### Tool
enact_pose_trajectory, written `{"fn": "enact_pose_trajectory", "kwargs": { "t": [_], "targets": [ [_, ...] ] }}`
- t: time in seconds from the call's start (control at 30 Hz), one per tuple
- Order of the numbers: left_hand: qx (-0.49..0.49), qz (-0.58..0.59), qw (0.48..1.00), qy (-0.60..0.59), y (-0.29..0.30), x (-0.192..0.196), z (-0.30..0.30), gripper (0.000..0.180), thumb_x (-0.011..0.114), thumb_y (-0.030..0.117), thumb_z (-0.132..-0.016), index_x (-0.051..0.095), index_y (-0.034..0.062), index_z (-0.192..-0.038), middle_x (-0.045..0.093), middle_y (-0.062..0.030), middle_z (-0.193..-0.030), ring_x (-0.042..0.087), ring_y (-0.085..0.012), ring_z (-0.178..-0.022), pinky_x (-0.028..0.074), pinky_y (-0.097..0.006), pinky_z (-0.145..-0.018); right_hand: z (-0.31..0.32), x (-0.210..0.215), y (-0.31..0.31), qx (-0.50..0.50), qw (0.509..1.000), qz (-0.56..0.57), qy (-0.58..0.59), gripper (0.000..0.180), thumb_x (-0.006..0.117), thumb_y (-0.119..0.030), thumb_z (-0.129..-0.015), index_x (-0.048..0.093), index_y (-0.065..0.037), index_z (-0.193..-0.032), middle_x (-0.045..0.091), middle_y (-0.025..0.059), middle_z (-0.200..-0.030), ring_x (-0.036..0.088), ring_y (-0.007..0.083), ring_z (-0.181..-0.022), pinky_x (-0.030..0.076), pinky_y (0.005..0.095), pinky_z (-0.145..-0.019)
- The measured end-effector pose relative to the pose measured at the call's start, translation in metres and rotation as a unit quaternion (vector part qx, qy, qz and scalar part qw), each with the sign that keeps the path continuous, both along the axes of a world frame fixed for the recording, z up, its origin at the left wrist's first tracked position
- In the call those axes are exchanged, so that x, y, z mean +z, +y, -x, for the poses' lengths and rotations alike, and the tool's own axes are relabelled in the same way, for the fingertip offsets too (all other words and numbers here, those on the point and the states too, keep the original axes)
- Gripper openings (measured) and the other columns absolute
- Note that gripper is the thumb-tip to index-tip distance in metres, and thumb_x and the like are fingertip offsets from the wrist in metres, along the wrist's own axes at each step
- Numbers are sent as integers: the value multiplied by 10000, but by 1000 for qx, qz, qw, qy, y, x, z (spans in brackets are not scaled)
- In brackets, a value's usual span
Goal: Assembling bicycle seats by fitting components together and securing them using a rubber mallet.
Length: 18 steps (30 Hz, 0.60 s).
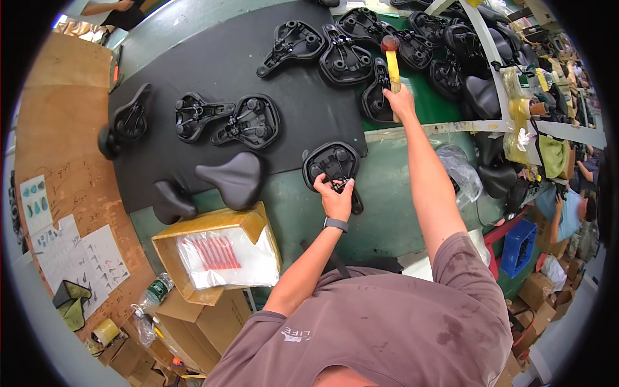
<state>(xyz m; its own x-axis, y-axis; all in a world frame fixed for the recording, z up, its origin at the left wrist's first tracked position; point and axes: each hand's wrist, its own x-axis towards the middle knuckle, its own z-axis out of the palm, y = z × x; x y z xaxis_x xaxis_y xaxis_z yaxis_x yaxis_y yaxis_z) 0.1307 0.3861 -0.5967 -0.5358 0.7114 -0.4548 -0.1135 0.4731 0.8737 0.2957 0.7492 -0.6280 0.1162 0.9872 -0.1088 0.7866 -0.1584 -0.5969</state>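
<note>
In front of me an upturned black bicycle saddle (332,157) lies on the green bench, underside up, its narrow nose toward me. My left hand (336,200) has thumb and fingers closed around the metal fittings in the middle of that saddle; the exact part is hidden by the fingers. Farther out to the right, my right hand (401,102) grips a hammer (393,64) with a yellow handle and a round reddish head. The hammer stands out over another upturned saddle (374,97), its head pointing away from me.
Several upturned saddles crowd the far right. A pair of upturned saddles (248,122) lies on the black mat (309,122). Closer left are a right-side-up saddle (233,178) and an open carton (274,248) with white plastic. A pale metal rail (438,130) edges the right side.
</note>
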Motion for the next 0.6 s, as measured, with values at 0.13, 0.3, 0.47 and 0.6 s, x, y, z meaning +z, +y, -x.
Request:
{"fn": "enact_pose_trajectory", "kwargs": {
  "t": [0.13,0.3,0.47,0.6],
  "targets": [
    [69,-51,996,-5,22,70,101,756,866,141,-967,392,-1,-1538,581,-105,-1325,628,-189,-1117,542,-362,-1003,-17,-9,-27,46,995,54,71,496,851,-375,-924,714,-26,-1248,797,253,-1186,760,439,-1134,577,513,-981],
    [138,-81,947,277,35,152,312,512,779,152,-1043,549,34,-1485,630,-68,-1202,615,-178,-1029,541,-347,-950,-41,32,-151,2,986,42,159,285,809,-226,-953,643,-21,-1061,730,178,-904,715,329,-820,566,483,-766],
    [51,318,731,601,63,140,461,637,840,358,-973,617,-47,-1410,708,-286,-1345,684,-467,-1191,538,-535,-1089,-29,49,-268,6,966,180,188,332,811,-241,-970,671,13,-1132,715,212,-893,713,345,-804,569,479,-781],
    [-70,-8,720,690,212,93,375,723,897,337,-892,619,-52,-1435,612,-281,-1528,568,-426,-1452,463,-523,-1218,-46,28,-298,-10,976,175,127,349,827,-231,-963,652,28,-1118,725,254,-890,713,486,-867,548,528,-784]
  ]
}}
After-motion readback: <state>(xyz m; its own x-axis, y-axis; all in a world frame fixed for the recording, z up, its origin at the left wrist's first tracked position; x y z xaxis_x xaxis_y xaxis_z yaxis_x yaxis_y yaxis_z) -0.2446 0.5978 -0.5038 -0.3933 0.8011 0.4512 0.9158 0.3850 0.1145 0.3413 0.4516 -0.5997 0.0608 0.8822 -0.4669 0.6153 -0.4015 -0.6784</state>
